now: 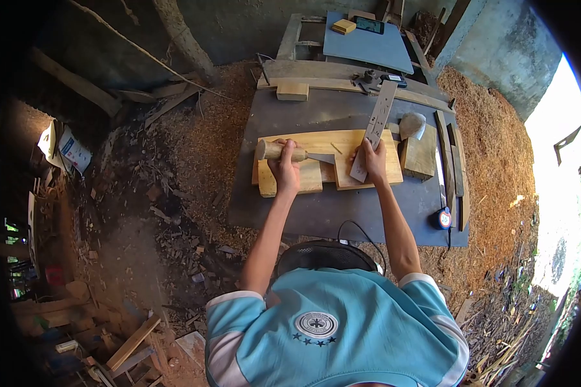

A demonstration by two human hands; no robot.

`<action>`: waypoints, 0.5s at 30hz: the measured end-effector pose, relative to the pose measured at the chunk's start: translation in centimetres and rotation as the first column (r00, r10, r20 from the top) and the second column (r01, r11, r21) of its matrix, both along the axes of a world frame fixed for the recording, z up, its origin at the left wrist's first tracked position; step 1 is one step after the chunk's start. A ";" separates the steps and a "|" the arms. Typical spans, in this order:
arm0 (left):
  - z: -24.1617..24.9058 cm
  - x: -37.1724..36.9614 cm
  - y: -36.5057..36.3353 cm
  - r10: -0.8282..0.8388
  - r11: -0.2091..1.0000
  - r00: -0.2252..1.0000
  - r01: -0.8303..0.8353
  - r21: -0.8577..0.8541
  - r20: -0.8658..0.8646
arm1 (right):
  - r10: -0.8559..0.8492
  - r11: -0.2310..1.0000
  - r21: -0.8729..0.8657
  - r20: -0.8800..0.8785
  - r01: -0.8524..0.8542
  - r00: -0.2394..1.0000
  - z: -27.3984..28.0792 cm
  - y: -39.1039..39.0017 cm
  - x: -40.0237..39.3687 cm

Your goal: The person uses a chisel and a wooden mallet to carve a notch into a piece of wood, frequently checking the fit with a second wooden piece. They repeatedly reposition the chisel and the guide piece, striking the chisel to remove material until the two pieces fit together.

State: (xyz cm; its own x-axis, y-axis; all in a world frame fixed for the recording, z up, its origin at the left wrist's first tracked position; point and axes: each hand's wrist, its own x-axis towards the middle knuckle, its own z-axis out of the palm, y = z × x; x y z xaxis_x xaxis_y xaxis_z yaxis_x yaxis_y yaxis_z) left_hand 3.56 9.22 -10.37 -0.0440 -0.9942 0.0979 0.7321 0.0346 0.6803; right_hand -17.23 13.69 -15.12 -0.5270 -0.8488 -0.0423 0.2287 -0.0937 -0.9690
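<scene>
My left hand is closed around the wooden handle of a chisel, whose blade points right over a notch in a yellow wooden board. The blade tip is at the notch's edge; whether it touches the wood I cannot tell. In my right hand is a flat, pale wooden strip with small holes, held near its lower end and slanting up to the right. Its lower end lies over the board's right part. A smaller wood piece sits at the board's lower left.
On the dark table are a wood block, a rounded grey stone, a tape measure and a small block. A phone lies on the blue-grey panel beyond. Long strips line the right edge.
</scene>
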 end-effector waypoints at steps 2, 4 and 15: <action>-0.7 0.3 -0.1 0.035 0.997 0.996 -0.029 0.072 -0.083 | -0.001 1.000 -0.005 0.008 0.001 1.000 -0.2 0.0 -0.1; -1.7 0.7 -0.2 0.056 0.992 0.985 -0.037 0.118 -0.163 | -0.006 1.000 -0.016 0.023 0.006 1.000 -0.4 -0.1 -0.1; -5.4 1.8 1.2 0.141 0.977 0.918 -0.069 0.199 -0.372 | 0.012 1.000 0.020 0.003 -0.012 1.000 0.3 0.0 0.0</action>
State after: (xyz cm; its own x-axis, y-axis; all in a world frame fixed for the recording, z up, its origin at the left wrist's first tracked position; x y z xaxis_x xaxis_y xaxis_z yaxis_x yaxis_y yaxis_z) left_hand 5.36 10.40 -15.82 0.0669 -0.9934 -0.0929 0.9357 0.0302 0.3515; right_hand -17.18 13.73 -14.79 -0.5166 -0.8541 -0.0605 0.2322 -0.0718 -0.9700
